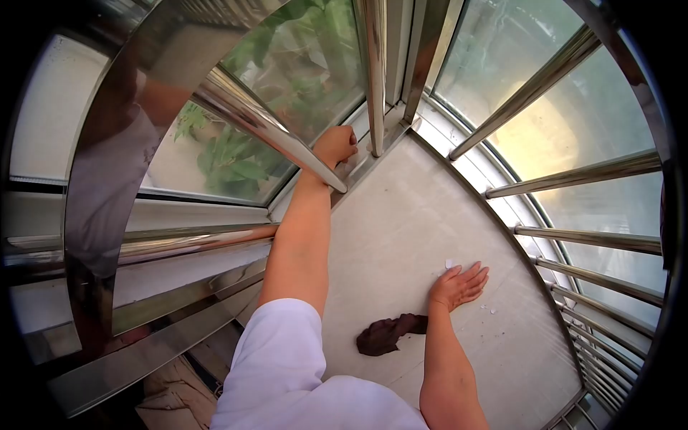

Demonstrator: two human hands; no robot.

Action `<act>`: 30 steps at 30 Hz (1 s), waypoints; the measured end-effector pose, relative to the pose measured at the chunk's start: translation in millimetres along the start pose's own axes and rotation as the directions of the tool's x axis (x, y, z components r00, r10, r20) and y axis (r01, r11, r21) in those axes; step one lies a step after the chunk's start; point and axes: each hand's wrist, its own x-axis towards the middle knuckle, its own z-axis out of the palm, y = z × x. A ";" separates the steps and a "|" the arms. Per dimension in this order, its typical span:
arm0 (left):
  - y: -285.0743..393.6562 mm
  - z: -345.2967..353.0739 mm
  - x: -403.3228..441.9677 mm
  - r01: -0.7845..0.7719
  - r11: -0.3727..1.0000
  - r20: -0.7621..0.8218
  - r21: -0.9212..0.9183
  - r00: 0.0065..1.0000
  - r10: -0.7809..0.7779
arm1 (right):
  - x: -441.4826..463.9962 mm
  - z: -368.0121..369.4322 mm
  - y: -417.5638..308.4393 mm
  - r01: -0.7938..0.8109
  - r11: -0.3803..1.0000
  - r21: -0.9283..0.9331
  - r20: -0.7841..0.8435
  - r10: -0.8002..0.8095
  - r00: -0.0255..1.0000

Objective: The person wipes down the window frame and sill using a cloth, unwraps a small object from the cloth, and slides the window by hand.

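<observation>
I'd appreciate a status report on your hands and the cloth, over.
Left hand curled among metal bars; right hand open, palm down. Dark cloth beside right wrist. White scraps nearby.

Daylight lit the pale slab (394,229) softly, and a warm yellow glare washed out the frosted glass (545,136) to its right. The metal bars (523,94) around the slab caught bright highlights, while foliage (233,161) to its left looked hazy. Wide-angle distortion curved the slab's outer edge, with black surrounding the round view.
</observation>
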 end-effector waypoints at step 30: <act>-6.8 2.1 4.5 -0.202 0.948 -0.167 0.244 0.955 0.247 | 0.9 -2.0 -4.8 -0.021 1.000 -0.008 0.027 0.022 0.999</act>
